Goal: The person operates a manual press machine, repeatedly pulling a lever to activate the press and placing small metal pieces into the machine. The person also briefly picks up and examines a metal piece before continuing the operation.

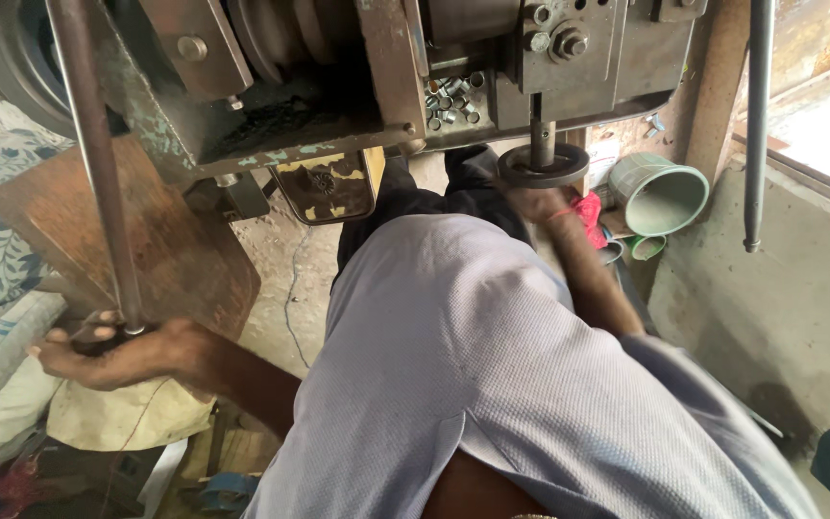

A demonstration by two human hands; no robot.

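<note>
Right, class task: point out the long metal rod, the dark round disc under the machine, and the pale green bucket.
long metal rod (pixel 98 163), head view, mid shaft.
dark round disc (pixel 544 165), head view, front rim.
pale green bucket (pixel 660 192), head view, inner wall.

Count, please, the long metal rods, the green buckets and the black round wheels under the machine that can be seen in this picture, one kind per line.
Long metal rods: 2, one at the left hand and one hanging at the far right.
Green buckets: 1, lying on its side.
Black round wheels: 1, at the right hand.
Total: 4
</note>
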